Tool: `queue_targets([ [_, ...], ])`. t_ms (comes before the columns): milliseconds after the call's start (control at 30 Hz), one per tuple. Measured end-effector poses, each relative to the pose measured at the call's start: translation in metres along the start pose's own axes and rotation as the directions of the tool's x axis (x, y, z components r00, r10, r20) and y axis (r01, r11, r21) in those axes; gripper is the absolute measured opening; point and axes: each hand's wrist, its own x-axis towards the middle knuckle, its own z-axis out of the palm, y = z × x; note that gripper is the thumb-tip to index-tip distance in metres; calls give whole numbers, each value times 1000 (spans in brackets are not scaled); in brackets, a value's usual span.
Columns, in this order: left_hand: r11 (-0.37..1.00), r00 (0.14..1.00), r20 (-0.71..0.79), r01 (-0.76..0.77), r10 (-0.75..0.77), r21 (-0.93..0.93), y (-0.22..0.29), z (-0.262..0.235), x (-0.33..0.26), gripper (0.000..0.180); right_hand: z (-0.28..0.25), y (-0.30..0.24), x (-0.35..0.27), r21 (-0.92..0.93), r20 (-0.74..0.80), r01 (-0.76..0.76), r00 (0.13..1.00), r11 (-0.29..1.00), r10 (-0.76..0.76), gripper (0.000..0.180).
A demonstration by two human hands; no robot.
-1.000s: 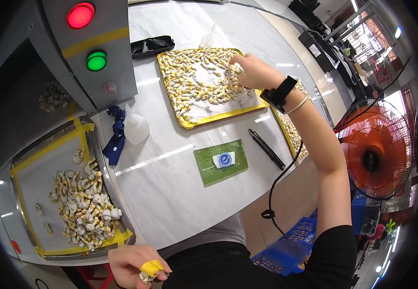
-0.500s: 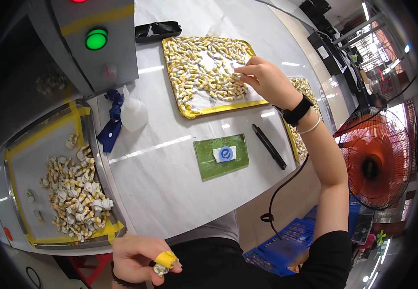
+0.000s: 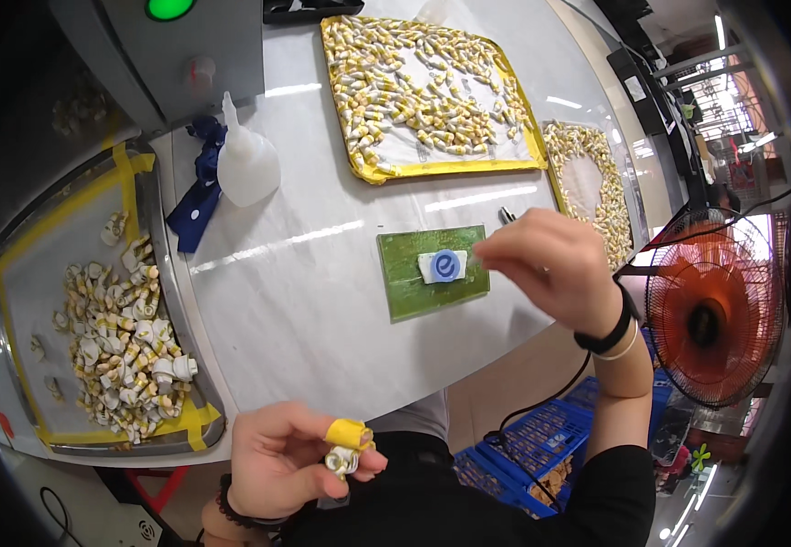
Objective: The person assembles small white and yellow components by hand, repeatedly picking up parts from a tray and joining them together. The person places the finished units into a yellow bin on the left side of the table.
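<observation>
It looks like I am in a workshop or a small factory. My pale table [image 3: 313,346] holds a yellow-edged tray [image 3: 454,168] with lots of small white and yellow pieces [image 3: 457,132]. A second tray [image 3: 584,187] and a third tray [image 3: 23,287] hold many more. On my left stands a big grey machine [image 3: 222,36] with a green light [image 3: 169,7]. On my right are blue crates [image 3: 497,467] and an orange fan [image 3: 707,324].

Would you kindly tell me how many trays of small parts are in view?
3: the left tray, the far middle tray, and the right tray. Others may be hidden.
</observation>
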Motion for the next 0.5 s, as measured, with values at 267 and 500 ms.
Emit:
queue_targets([
  [267, 999, 999, 21, 28, -28, 24, -2, 5, 20, 36, 20, -1, -8, -198, 99, 164, 984, 966, -147, 26],
  [500, 990, 996, 83, 48, -37, -133, -8, 3, 30, 36, 18, -8, -4, -325, 199, 272, 956, 906, -216, 29],
])
